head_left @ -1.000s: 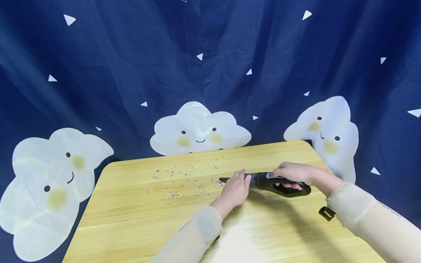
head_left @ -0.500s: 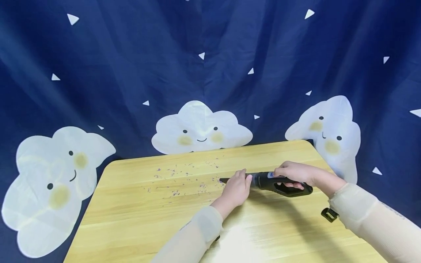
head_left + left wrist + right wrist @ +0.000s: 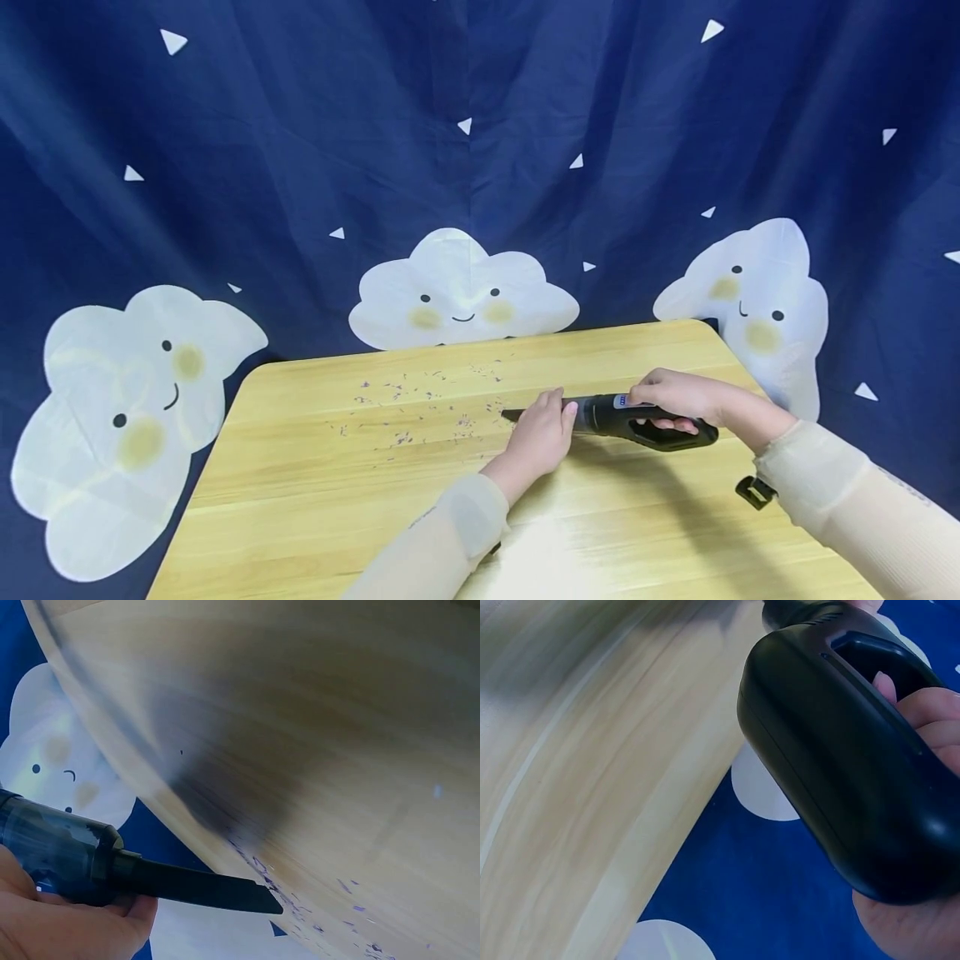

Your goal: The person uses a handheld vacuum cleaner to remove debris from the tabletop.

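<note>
A black handheld vacuum cleaner [image 3: 617, 415] with a narrow nozzle [image 3: 199, 889] is held over the wooden table, its tip pointing left. My right hand [image 3: 681, 395] grips the loop handle; in the right wrist view its fingers [image 3: 930, 712] pass through the opening beside the black body [image 3: 840, 757]. My left hand [image 3: 540, 432] holds the front part, with the thumb on the near side. The left wrist view shows that hand [image 3: 71, 926] under the see-through dust cup [image 3: 60, 844]. Small purple scraps [image 3: 405, 437] lie scattered left of the nozzle tip.
The pale wooden table [image 3: 300, 500] has rounded far corners. Behind it hangs a dark blue curtain [image 3: 375, 125] printed with white clouds and triangles. A black strap buckle [image 3: 755, 492] hangs below my right sleeve.
The purple scrap seen at the nozzle tip one second ago no longer shows there. Both hands keep their hold on the vacuum cleaner, and the head view shifts slightly.
</note>
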The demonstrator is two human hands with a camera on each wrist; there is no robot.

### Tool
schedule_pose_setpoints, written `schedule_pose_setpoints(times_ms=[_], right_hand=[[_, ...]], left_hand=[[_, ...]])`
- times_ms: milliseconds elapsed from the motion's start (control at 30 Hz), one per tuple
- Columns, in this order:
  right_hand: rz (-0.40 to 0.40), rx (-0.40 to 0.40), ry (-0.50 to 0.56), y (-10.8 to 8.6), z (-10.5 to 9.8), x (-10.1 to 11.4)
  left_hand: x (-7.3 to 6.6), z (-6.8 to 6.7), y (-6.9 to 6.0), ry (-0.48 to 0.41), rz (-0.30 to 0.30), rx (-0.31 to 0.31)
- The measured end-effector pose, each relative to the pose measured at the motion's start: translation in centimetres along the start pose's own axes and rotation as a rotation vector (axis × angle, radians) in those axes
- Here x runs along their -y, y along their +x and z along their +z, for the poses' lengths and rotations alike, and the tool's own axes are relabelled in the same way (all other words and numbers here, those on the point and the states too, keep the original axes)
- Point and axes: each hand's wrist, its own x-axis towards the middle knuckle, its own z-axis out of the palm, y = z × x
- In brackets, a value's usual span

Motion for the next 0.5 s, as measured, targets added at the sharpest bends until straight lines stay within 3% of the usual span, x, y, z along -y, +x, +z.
schedule_pose_setpoints(times_ms=[500], right_hand=[[-0.03, 0.0, -0.01, -0.5, -0.01, -0.46]], left_hand=[[-0.12, 0.43, -0.3, 0.013, 0.021, 0.008]])
